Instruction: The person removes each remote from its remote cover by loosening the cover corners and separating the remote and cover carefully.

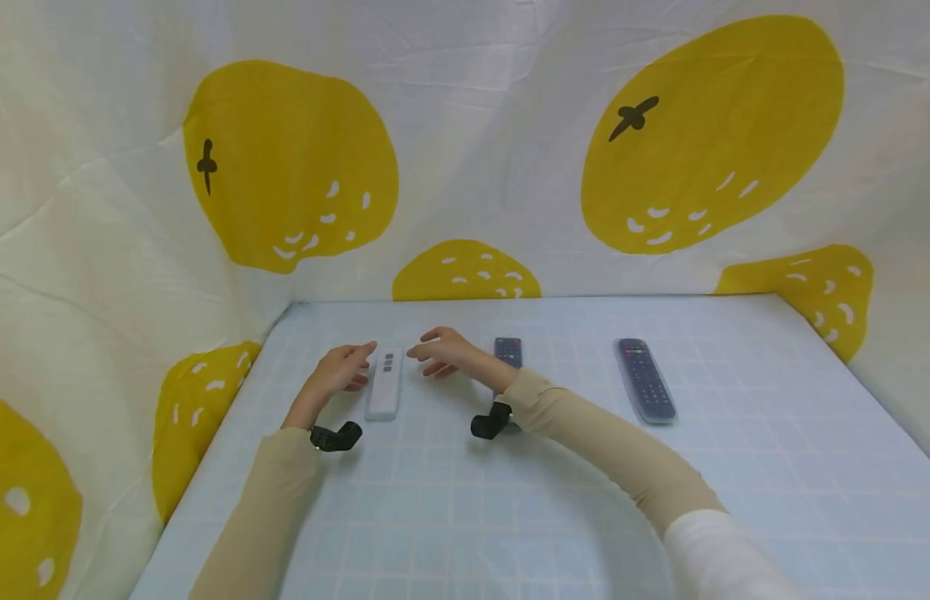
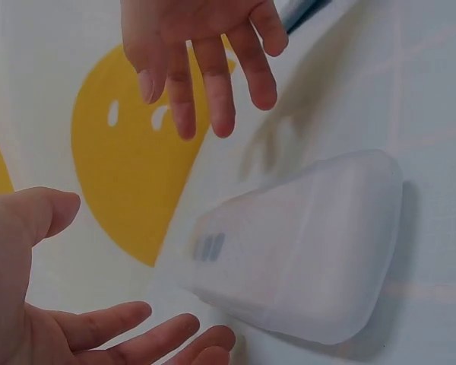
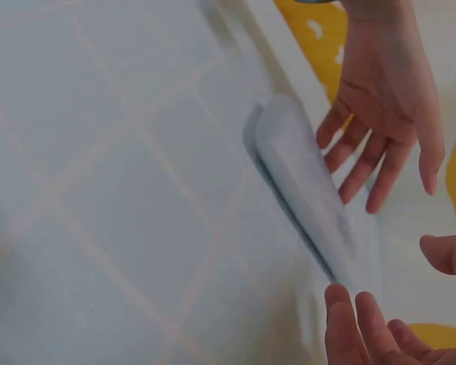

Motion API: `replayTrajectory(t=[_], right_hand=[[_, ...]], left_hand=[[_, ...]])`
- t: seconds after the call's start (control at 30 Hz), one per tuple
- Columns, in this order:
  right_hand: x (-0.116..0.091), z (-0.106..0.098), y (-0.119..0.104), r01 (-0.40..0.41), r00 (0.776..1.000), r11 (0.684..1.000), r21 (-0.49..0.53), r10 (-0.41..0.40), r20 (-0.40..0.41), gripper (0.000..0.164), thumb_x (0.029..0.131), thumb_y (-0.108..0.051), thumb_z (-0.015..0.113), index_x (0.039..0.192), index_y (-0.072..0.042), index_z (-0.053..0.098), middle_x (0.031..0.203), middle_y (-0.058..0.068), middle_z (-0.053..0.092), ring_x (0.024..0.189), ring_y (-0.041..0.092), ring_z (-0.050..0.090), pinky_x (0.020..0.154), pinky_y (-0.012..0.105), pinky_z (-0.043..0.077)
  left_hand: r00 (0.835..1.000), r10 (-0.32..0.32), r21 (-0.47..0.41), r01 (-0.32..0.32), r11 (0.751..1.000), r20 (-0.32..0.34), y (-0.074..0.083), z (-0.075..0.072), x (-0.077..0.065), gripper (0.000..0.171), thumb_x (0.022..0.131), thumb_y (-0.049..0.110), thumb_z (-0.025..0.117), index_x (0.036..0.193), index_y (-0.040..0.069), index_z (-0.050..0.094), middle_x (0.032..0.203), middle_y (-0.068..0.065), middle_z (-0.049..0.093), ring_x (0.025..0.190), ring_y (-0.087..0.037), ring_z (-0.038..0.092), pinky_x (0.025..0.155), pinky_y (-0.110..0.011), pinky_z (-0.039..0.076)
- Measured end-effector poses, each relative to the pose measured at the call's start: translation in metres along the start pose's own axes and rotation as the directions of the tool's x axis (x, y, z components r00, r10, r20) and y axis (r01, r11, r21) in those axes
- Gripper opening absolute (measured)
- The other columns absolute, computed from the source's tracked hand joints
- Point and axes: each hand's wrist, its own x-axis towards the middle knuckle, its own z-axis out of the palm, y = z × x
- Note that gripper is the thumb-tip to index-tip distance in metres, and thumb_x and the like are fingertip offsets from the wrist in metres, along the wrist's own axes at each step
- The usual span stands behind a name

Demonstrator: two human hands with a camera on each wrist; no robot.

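White remote control [image 1: 383,392] is seen lying flat on the worktop [image 1: 442,508], left of centre, between the two hands. Body is slim, long, with rounded corners; a milky translucent look is shown in the left wrist view. A small cluster of grey buttons [image 1: 387,362] is carried near one end; the rest of the top face is plain. Button end is pointed away from the person; long axis is run near-to-far, far end tipped slightly right in the head view.

Left hand [image 1: 340,368] is held just beside its left edge, fingers [image 2: 110,325] loosely extended, nothing gripped. Right hand [image 1: 448,353] is held to its right, fingers relaxed and spread, also ungripped. Dark remote [image 1: 507,352] is partly covered by the right arm; black remote [image 1: 647,382] is placed farther right.
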Motion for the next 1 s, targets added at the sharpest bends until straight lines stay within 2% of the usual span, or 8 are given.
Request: replayTrajectory(t=[0.2, 0.4, 0.6, 0.83, 1.0], right_hand=[[0.005, 0.012, 0.0, -0.054, 0.999, 0.997, 0.054, 0.054, 0.001, 0.055, 0.089, -0.031, 0.066, 0.132, -0.002, 0.047, 0.12, 0.017, 0.065, 0.099, 0.03, 0.068, 0.087, 0.037, 0.056], [0.007, 0.021, 0.002, -0.078, 0.997, 0.991, 0.108, 0.079, -0.002, 0.053, 0.09, -0.029, 0.065, 0.131, -0.001, 0.047, 0.12, 0.018, 0.063, 0.098, 0.032, 0.068, 0.085, 0.036, 0.057], [0.01, 0.029, 0.005, -0.086, 0.995, 0.982, 0.167, 0.093, -0.034, 0.05, 0.091, -0.024, 0.064, 0.131, -0.001, 0.046, 0.118, 0.017, 0.065, 0.096, 0.031, 0.069, 0.078, 0.032, 0.057], [0.011, 0.034, 0.005, -0.102, 0.994, 0.973, 0.209, 0.105, -0.007, 0.05, 0.091, -0.021, 0.065, 0.131, 0.0, 0.045, 0.118, 0.017, 0.066, 0.097, 0.03, 0.07, 0.077, 0.031, 0.058], [0.013, 0.037, 0.006, -0.111, 0.993, 0.963, 0.246, 0.115, -0.004, 0.049, 0.09, -0.019, 0.065, 0.131, 0.001, 0.047, 0.116, 0.018, 0.067, 0.087, 0.025, 0.071, 0.069, 0.028, 0.058]], left_hand=[[0.999, -0.005, -0.047, 0.008, 0.999, 0.049, -0.01, 0.001, 0.006, 0.073, 0.098, 0.053, 0.039, 0.141, -0.005, 0.039, 0.135, -0.025, 0.052, 0.106, -0.028, 0.062, 0.081, -0.028, 0.056], [0.997, 0.007, -0.128, 0.002, 0.992, 0.07, -0.02, 0.003, 0.008, 0.064, 0.1, 0.043, 0.043, 0.139, -0.007, 0.041, 0.133, -0.025, 0.054, 0.096, -0.018, 0.065, 0.077, -0.024, 0.057], [0.998, -0.002, -0.136, 0.011, 0.991, 0.068, -0.021, 0.006, 0.01, 0.058, 0.1, 0.039, 0.045, 0.139, -0.004, 0.044, 0.133, -0.024, 0.054, 0.091, -0.014, 0.064, 0.073, -0.022, 0.057], [0.997, -0.015, -0.119, 0.024, 0.993, 0.074, -0.022, 0.006, 0.013, 0.058, 0.099, 0.037, 0.046, 0.139, -0.004, 0.044, 0.133, -0.023, 0.055, 0.086, -0.011, 0.063, 0.071, -0.02, 0.056], [0.997, -0.015, -0.126, 0.025, 0.992, 0.077, -0.023, 0.005, 0.015, 0.056, 0.099, 0.034, 0.049, 0.138, -0.005, 0.045, 0.126, -0.022, 0.059, 0.083, -0.01, 0.063, 0.071, -0.02, 0.057]])
